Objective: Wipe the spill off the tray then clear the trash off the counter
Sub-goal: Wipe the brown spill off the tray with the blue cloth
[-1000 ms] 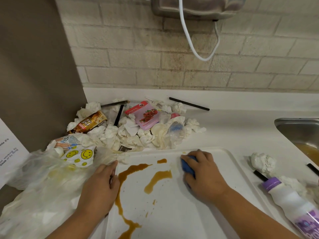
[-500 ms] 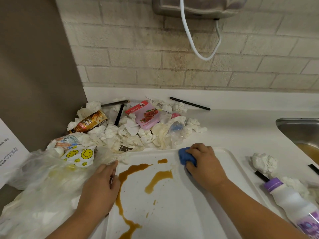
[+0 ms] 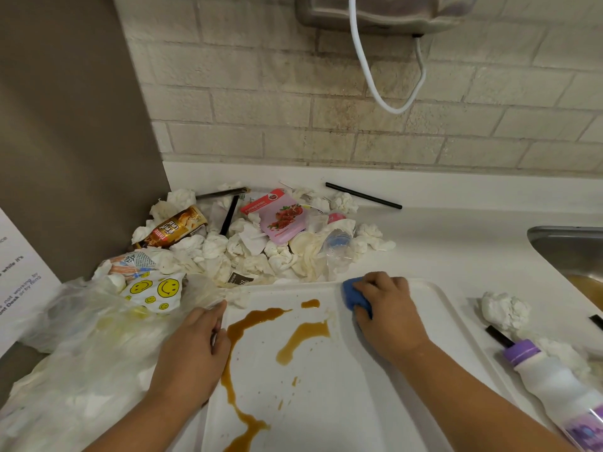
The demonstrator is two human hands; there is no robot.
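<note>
Gripping a blue sponge (image 3: 353,295), the right hand (image 3: 391,316) sits at the far rim of the white tray (image 3: 326,406), its fingers curled round the sponge. Over the last second it has shifted slightly away from the person, and it stays right of the brown spill (image 3: 257,316). The spill is unchanged and no liquid has been taken up. The left hand (image 3: 192,353) remains flat on the tray's left rim, fingers straight, steadying it. The trash pile (image 3: 248,246) lies untouched on the tabletop (image 3: 456,243) beyond the tray. Assessment: the wiping has not yet reached the spill, and both stages are outstanding.
</note>
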